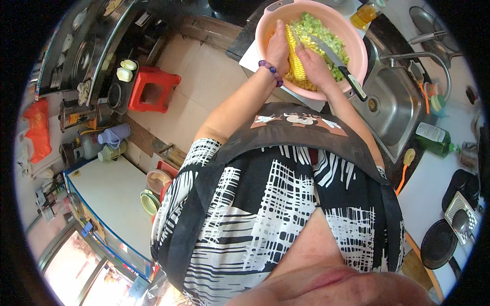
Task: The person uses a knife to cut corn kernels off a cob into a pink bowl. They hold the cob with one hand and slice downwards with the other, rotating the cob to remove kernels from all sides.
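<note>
A large pink plastic basin (358,42) holds chopped green vegetable (325,28) and loose yellow corn kernels (302,82). Over it, an ear of corn (294,53) is held lengthwise between both hands. My left hand (278,51), with a beaded bracelet at the wrist, grips the cob's left side. Against its right side lies my right hand (314,65), thumb along the kernels. Some fingers of both hands are hidden behind the cob and the palms. A kitchen knife (333,55) rests beside my right hand, blade over the basin's contents and black handle across the rim.
Right of the basin are a steel sink (394,111), a faucet (417,55) and a green detergent bottle (432,138). An oil bottle (365,15) stands by the basin's far right edge. A red plastic stool (155,90) is on the tiled floor at left.
</note>
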### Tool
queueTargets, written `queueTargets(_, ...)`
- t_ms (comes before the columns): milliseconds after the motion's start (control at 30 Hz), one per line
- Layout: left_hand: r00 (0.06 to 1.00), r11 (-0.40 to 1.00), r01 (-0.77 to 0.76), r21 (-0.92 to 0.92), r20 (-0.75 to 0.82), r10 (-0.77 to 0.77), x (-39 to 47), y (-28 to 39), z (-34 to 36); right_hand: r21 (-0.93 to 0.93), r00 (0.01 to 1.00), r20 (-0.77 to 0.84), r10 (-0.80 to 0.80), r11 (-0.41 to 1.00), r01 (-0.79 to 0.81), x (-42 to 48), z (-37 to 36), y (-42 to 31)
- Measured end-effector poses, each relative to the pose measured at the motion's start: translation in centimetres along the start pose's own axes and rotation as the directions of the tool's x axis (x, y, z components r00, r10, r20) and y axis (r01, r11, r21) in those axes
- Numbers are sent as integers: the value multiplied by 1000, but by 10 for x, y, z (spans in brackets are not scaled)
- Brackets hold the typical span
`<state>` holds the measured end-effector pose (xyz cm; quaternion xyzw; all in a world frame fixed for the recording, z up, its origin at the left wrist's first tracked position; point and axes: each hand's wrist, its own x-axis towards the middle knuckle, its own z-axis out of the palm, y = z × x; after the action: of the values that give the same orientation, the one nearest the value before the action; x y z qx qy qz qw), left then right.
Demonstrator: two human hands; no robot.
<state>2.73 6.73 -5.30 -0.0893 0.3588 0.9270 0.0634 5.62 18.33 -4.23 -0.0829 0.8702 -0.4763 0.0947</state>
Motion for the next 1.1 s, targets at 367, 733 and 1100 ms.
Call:
queueTargets(367, 993, 982, -86, 166, -66, 98, -2, -5, 3, 16, 991, -135, -18, 1000, 21, 0, -5, 4)
queueTargets(733, 995, 986, 94, -137, -29, -99, 1, -3, -4, -204, 951, -239, -194, 968, 147, -19, -18, 10)
queueTargets(1100, 999, 997, 39, -68, -2, -40, 10, -9, -8, -186, 990, -111, -82, 981, 60, -38, -5, -22)
